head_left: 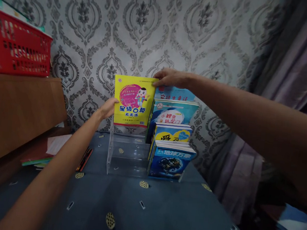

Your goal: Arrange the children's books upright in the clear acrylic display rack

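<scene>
A yellow workbook (pixel 133 102) with a pink circle and a cartoon child on its cover stands upright at the top left of a clear tiered book rack (pixel 130 152). My left hand (pixel 108 108) grips its left edge. My right hand (pixel 171 78) pinches its upper right corner, with the fingers partly behind it. Right of the workbook, several books fill the rack's tiers: a light blue book (pixel 184 95) at the back, a teal book (pixel 189 113), a yellow and blue book (pixel 162 132), and a blue book with a globe (pixel 168 164) in front.
A red plastic basket (pixel 18 46) sits on a wooden cabinet (pixel 19 115) at left. Papers and books (pixel 38 152) lie on the blue tablecloth (pixel 127 207) beside it. A patterned wall (pixel 140 29) rises behind the rack, and a curtain (pixel 243 168) hangs at right.
</scene>
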{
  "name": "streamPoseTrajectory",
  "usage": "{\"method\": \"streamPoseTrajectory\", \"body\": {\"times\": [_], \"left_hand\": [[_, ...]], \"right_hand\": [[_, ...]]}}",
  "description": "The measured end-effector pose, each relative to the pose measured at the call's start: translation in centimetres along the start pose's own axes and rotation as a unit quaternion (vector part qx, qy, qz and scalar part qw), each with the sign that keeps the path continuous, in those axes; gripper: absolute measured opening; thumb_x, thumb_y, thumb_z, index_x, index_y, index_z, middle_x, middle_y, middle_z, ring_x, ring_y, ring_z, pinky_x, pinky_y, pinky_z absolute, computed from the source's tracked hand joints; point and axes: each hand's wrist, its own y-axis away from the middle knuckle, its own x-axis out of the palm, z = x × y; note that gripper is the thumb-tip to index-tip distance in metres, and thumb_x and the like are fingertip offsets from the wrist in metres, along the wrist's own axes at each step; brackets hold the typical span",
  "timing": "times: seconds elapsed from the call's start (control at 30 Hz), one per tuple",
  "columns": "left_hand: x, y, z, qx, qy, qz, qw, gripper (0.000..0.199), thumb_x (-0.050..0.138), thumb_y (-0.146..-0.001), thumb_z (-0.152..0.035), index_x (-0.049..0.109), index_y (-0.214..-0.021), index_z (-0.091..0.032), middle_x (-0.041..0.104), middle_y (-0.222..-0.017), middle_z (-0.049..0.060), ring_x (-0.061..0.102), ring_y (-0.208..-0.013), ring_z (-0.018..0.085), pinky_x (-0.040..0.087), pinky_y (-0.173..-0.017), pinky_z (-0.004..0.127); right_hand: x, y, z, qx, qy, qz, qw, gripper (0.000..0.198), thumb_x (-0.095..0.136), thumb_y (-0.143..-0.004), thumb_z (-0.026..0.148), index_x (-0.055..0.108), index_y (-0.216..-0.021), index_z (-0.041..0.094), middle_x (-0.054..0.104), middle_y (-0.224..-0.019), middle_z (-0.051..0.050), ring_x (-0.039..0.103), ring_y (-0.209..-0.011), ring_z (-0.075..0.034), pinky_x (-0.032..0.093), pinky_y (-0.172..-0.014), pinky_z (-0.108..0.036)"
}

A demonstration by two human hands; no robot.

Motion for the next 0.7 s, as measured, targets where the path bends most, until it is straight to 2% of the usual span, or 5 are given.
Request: {"method": "streamPoseTrajectory", "body": {"times": [0.3, 0.4, 0.5, 0.7], "left_hand": [[0.1, 0.5, -0.1, 0.006, -0.057, -0.035, 0.998, 0.05, 0.054, -0.063, -0.013, 0.067, -0.112, -0.013, 0.079, -0.093, 0.01, 0.075, -0.092, 0.03, 0.059, -0.09, 0.045], [0.4, 0.8, 0.0, 0.036, -0.064, -0.032, 0.997, 0.048, 0.056, -0.063, -0.012, 0.067, -0.11, -0.014, 0.079, -0.091, 0.008, 0.075, -0.092, 0.029, 0.059, -0.089, 0.043], [0.7, 1.1, 0.0, 0.068, -0.069, -0.039, 0.994, 0.038, 0.062, -0.064, -0.014, 0.068, -0.102, -0.013, 0.078, -0.086, 0.008, 0.075, -0.089, 0.029, 0.059, -0.088, 0.041], [1.3, 1.3, -0.1, 0.085, -0.069, -0.048, 0.993, 0.028, 0.072, -0.064, -0.021, 0.069, -0.09, -0.011, 0.078, -0.081, 0.009, 0.075, -0.084, 0.028, 0.06, -0.081, 0.037]], "right_hand": [[0.4, 0.5, 1.3, 0.006, 0.05, -0.037, 0.998, 0.036, 0.063, -0.09, 0.053, 0.072, -0.09, 0.018, 0.071, -0.083, -0.011, 0.061, -0.075, -0.024, 0.05, -0.065, -0.037], [0.5, 0.8, 1.8, 0.008, 0.065, -0.03, 0.997, 0.037, 0.056, -0.095, 0.05, 0.066, -0.081, 0.018, 0.067, -0.076, -0.008, 0.058, -0.071, -0.021, 0.048, -0.064, -0.035], [0.6, 1.0, 2.2, 0.014, 0.083, -0.024, 0.996, 0.039, 0.052, -0.097, 0.048, 0.06, -0.073, 0.018, 0.061, -0.071, -0.006, 0.055, -0.067, -0.019, 0.047, -0.064, -0.033], [0.4, 1.3, 2.4, 0.01, 0.085, -0.049, 0.995, 0.054, 0.038, -0.099, 0.06, 0.059, -0.071, 0.019, 0.062, -0.073, -0.007, 0.055, -0.069, -0.02, 0.049, -0.068, -0.034]]}}
